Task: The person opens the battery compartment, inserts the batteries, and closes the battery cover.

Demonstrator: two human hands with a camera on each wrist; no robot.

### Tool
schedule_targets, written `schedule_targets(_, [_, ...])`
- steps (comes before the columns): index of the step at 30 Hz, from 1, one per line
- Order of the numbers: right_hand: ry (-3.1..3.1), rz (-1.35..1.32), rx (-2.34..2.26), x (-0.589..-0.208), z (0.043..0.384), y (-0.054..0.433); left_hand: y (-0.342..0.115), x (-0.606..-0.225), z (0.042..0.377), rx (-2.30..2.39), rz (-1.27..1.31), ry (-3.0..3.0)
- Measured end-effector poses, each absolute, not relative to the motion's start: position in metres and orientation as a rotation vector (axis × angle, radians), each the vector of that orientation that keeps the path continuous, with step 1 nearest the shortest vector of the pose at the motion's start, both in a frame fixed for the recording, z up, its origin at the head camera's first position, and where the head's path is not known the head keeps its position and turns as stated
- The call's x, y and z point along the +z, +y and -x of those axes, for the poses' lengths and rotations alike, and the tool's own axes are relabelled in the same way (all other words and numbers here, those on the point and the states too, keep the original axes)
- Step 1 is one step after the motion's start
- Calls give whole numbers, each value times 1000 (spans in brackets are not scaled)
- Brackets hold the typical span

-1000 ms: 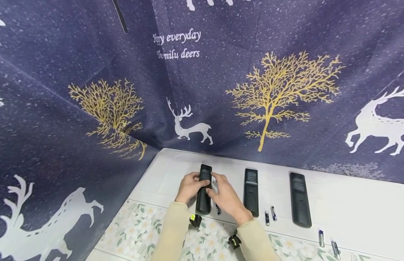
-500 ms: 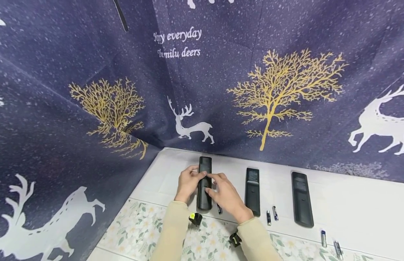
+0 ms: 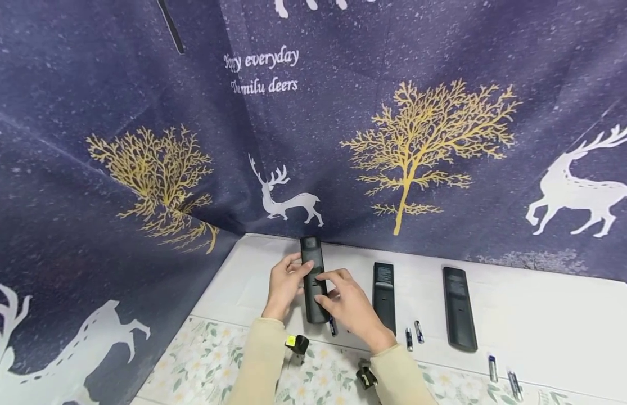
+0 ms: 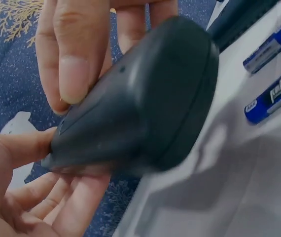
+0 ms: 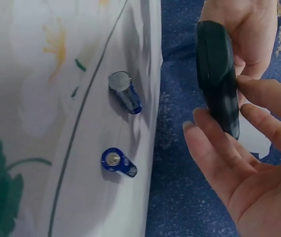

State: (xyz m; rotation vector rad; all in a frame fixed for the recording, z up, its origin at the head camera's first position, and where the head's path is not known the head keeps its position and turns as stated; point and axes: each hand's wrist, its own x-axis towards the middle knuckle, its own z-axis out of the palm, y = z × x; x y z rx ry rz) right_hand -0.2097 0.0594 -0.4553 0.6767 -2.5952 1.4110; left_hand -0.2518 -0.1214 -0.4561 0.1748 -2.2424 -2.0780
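A black remote control is held back side up over the white tabletop, with its battery cover facing the head camera. My left hand grips its left side, thumb on the back and fingers underneath. From the right, my right hand holds the lower half, thumb and forefinger on the back around the cover's latch. The left wrist view shows the remote's rounded end close up, right fingertips on its upper surface. Beside and under the remote lie two blue AAA batteries, one battery behind the other battery.
To the right lie a second black remote and a third remote, both back side up. A battery pair and another pair lie near them. A floral cloth covers the front; a dark blue curtain hangs behind.
Both hands have raised the remote's far end and shifted it slightly away and left, tilting it. My left thumb has moved toward its left edge. The other remotes and batteries stay put.
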Motion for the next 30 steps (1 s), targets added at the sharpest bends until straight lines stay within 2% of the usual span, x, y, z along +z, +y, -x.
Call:
schedule_targets(12, [-2635, -704, 1385, -446, 199, 63, -130, -451, 241, -2102, -41, -2243])
schedule_targets(30, [-2663, -696, 1334, -436, 192, 68, -125, -445, 233, -2092, -28, -2196])
